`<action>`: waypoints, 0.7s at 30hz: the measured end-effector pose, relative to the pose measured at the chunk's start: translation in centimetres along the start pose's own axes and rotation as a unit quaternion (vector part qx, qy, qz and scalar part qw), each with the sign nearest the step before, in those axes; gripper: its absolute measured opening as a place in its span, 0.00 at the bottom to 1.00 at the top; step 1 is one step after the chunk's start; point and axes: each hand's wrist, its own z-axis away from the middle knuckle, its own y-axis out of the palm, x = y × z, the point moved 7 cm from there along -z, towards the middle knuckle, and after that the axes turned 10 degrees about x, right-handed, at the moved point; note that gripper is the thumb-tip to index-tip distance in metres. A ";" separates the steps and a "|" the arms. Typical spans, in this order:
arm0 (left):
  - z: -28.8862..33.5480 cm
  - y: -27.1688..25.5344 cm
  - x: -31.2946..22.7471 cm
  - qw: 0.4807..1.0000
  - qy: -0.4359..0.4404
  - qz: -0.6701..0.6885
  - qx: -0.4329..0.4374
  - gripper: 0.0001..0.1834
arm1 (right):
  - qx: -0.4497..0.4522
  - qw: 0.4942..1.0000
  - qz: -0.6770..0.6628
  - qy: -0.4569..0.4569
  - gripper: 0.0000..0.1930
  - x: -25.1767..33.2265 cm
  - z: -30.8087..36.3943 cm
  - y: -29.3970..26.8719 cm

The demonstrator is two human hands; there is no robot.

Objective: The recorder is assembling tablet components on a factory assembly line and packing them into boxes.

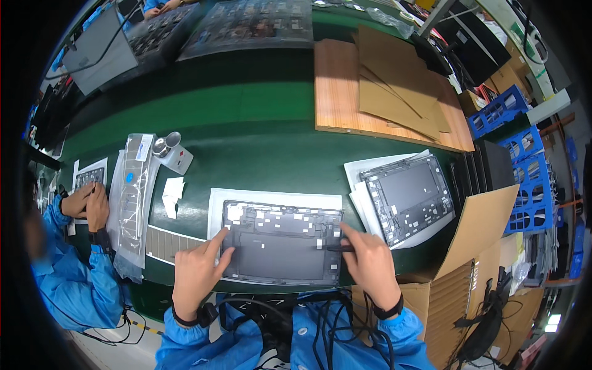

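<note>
A dark grey tablet housing (277, 246) lies flat in front of me, dotted with small white pads along its upper part and right side. White paper (277, 197) sticks out beneath it. At the housing's left edge is my left hand (200, 268), open, thumb and index finger apart, the index tip by the upper left corner. My right hand (370, 262) is closed around a slim black tool (340, 248), whose tip reaches over the housing's right part; its kind is unclear. The right index fingertip meets the right edge near the top.
Right of centre, a second housing (407, 191) rests on paper. A strip sheet (176, 243), a plastic-wrapped stack (132, 191) and a metal-topped dispenser bottle (179, 157) stand left. Cardboard sheets (394, 80) cover a wooden board (336, 86). A co-worker's hands (89, 200) work far left.
</note>
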 end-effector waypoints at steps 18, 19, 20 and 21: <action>1.0 5.8 -6.7 0.976 0.215 0.001 0.019 0.24 | -0.139 0.936 -0.298 0.124 0.07 -5.3 -0.6 1.0; 0.3 6.0 -7.2 0.978 0.208 0.007 0.020 0.24 | -0.131 0.938 -0.296 0.123 0.07 -5.5 -0.6 1.2; -0.4 6.2 -8.1 0.971 0.239 -0.012 0.013 0.24 | -0.145 0.945 -0.275 0.098 0.07 -5.2 -0.7 0.9; -0.7 6.6 -8.9 0.962 0.270 -0.031 0.007 0.25 | -0.158 0.951 -0.255 0.074 0.08 -4.9 -0.8 0.8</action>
